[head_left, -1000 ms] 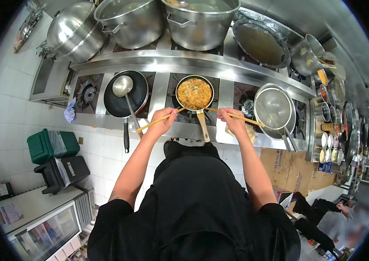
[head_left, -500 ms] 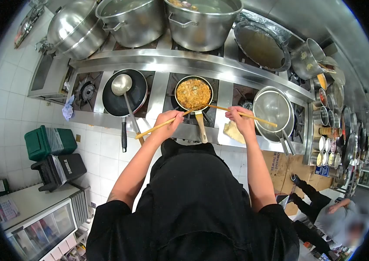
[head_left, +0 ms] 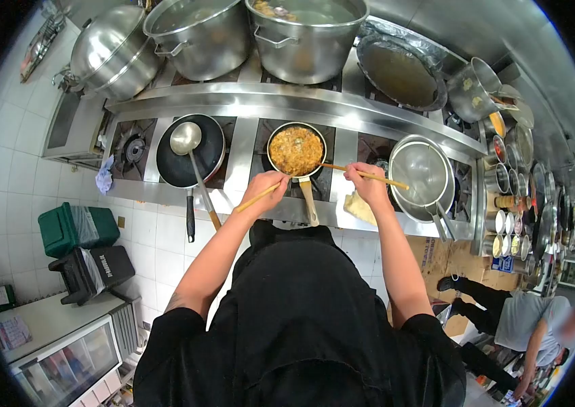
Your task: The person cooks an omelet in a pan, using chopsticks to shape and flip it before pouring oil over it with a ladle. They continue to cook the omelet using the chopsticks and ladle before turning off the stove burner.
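Note:
A small frying pan (head_left: 309, 200) with a light brown handle sits on the middle burner, its handle pointing toward me. Orange-brown food (head_left: 295, 150) in a flat layer fills it. My left hand (head_left: 269, 193), left of the handle, is closed round a long wooden chopstick (head_left: 251, 201); its tip is hard to make out near the pan's front edge. Another wooden chopstick (head_left: 388, 180) is gripped in my right hand (head_left: 367, 183), with its tip at the pan's right front rim. Below my right hand lies a folded yellowish cloth (head_left: 360, 207).
A larger black frying pan (head_left: 214, 159) holding a ladle (head_left: 185, 139) stands to the left. Metal strainers (head_left: 419, 173) rest at right. Big stockpots (head_left: 311, 51) line the back. Small metal containers (head_left: 499, 180) stand far right; another person (head_left: 528, 322) is lower right.
Both hands still hold their chopsticks. The left chopstick's rear end has drawn in closer to my hand, and the right one has shifted left. The person at lower right has changed posture.

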A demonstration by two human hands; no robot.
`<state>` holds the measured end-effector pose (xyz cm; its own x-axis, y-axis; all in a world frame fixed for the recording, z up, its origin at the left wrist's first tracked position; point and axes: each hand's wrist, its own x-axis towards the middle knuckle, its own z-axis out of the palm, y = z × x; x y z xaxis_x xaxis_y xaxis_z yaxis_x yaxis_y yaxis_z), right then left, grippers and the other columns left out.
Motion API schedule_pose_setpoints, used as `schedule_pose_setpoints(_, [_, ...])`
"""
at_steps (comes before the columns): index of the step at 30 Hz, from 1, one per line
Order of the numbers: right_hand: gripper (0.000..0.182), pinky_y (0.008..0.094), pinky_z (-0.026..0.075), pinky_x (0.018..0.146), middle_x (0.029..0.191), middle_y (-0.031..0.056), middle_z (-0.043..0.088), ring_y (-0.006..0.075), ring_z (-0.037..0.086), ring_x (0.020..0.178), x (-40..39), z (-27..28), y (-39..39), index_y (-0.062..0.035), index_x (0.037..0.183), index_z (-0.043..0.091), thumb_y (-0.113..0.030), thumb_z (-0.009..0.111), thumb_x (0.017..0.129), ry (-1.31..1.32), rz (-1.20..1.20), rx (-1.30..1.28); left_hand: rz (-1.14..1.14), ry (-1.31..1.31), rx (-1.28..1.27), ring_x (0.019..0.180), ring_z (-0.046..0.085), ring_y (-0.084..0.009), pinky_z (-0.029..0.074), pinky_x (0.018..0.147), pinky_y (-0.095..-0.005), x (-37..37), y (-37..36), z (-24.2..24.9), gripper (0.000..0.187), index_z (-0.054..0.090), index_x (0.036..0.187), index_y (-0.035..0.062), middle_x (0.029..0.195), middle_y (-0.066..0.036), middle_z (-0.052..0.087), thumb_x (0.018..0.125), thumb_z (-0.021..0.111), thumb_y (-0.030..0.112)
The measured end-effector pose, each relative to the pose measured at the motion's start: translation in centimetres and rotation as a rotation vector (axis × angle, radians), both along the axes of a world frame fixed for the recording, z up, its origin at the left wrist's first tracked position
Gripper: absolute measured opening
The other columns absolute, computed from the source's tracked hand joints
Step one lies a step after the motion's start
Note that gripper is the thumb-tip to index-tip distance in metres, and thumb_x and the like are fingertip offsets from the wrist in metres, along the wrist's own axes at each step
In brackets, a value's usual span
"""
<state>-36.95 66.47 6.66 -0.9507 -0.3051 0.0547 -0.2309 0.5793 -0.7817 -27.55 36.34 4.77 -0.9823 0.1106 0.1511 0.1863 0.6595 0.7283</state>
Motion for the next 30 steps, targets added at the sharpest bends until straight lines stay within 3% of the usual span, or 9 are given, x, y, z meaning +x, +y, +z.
schedule_pose_setpoints(5, [0.025, 0.034, 0.057, 0.068, 0.078, 0.0136, 0.075, 0.0236, 0.073, 0.069, 0.3, -0.1, -1.5, -0.0004, 0.097, 0.077, -0.023, 0.066, 0.096, -0.025, -0.033, -0.169, 0.109, 0.054, 0.212, 0.08, 0.066, -0.0429, 0.052, 0.069, -0.0482, 0.5, 0.3, 1.0, 0.02, 0.069, 0.089, -0.001, 0.083, -0.021, 0.067, 0.096, 0.062, 0.016])
schedule_pose_setpoints(7, [0.026, 0.0344, 0.057, 0.068, 0.078, 0.0138, 0.075, 0.0241, 0.073, 0.069, 0.4, -1.3, -1.7, -0.0005, 0.097, 0.077, -0.024, 0.066, 0.097, -0.054, -0.037, -0.226, 0.052, 0.007, 0.005, 0.078, 0.071, -0.0324, 0.055, 0.071, -0.0401, 0.4, -0.3, 0.3, 0.019, 0.073, 0.103, 0.0004, 0.085, -0.017, 0.071, 0.099, 0.06, 0.015])
schedule_pose_setpoints(11, [0.025, 0.0335, 0.057, 0.069, 0.08, 0.0135, 0.077, 0.0213, 0.074, 0.071, 0.6, -0.8, -1.8, -0.0003, 0.1, 0.077, -0.024, 0.068, 0.097, -0.057, -0.004, -0.049, 0.077, 0.058, 0.111, 0.078, 0.068, -0.0405, 0.053, 0.069, -0.0453, 1.3, -0.8, 1.3, 0.016, 0.072, 0.096, 0.0001, 0.085, -0.02, 0.069, 0.096, 0.062, 0.013])
schedule_pose_setpoints(16, [0.024, 0.0343, 0.057, 0.069, 0.08, 0.0136, 0.076, 0.0247, 0.075, 0.072, 1.5, -1.6, -4.6, -0.0017, 0.098, 0.078, -0.024, 0.069, 0.095, -0.058, 0.021, -0.272, 0.192, 0.069, 0.062, 0.074, 0.07, -0.0311, 0.055, 0.069, -0.0394, 2.2, -2.6, -0.6, 0.022, 0.072, 0.1, -0.0018, 0.083, -0.018, 0.071, 0.101, 0.061, 0.016])
schedule_pose_setpoints(19, [0.023, 0.0329, 0.057, 0.069, 0.08, 0.0122, 0.077, 0.0217, 0.076, 0.074, 1.3, -1.1, -4.6, -0.0018, 0.098, 0.077, -0.023, 0.067, 0.097, 0.041, 0.061, -0.011, 0.178, 0.1, 0.015, 0.073, 0.07, -0.0306, 0.054, 0.067, -0.0389, 2.3, -3.0, 0.2, 0.022, 0.072, 0.1, -0.0025, 0.082, -0.017, 0.071, 0.101, 0.06, 0.016])
schedule_pose_setpoints(21, [0.023, 0.034, 0.057, 0.068, 0.08, 0.012, 0.076, 0.0235, 0.075, 0.073, 1.5, -0.6, -5.1, -0.002, 0.097, 0.077, -0.023, 0.067, 0.097, 0.013, 0.04, -0.1, 0.201, 0.097, 0.052, 0.072, 0.069, -0.0309, 0.054, 0.067, -0.039, 2.6, -2.9, 1.2, 0.021, 0.072, 0.1, -0.0027, 0.081, -0.017, 0.07, 0.101, 0.061, 0.016])
schedule_pose_setpoints(25, [0.024, 0.0362, 0.056, 0.067, 0.08, 0.0145, 0.076, 0.029, 0.074, 0.072, 1.1, -0.8, -6.3, -0.0024, 0.097, 0.077, -0.025, 0.067, 0.096, -0.04, 0.004, -0.275, 0.237, 0.065, 0.093, 0.079, 0.068, -0.0415, 0.054, 0.07, -0.0451, 2.0, -2.9, 0.8, 0.015, 0.071, 0.097, -0.0003, 0.085, -0.021, 0.069, 0.095, 0.063, 0.012])
schedule_pose_setpoints(27, [0.024, 0.034, 0.055, 0.067, 0.081, 0.0143, 0.076, 0.0239, 0.074, 0.072, 0.6, -1.9, -6.3, -0.0019, 0.097, 0.077, -0.024, 0.067, 0.097, 0.056, 0.068, -0.059, 0.205, 0.046, 0.018, 0.079, 0.067, -0.0414, 0.054, 0.07, -0.0454, 1.8, -2.8, 1.3, 0.015, 0.071, 0.096, -0.0006, 0.085, -0.021, 0.07, 0.096, 0.063, 0.012])
schedule_pose_setpoints(30, [0.028, 0.0313, 0.058, 0.074, 0.086, 0.0119, 0.078, 0.0193, 0.076, 0.081, 0.8, -1.2, -6.2, 0.0037, 0.102, 0.075, -0.022, 0.066, 0.099, -0.036, 0.03, -0.112, 0.239, 0.126, 0.057, 0.079, 0.067, -0.0424, 0.053, 0.071, -0.0469, 2.3, -2.5, 3.1, 0.016, 0.07, 0.094, -0.0005, 0.085, -0.021, 0.069, 0.096, 0.063, 0.014])
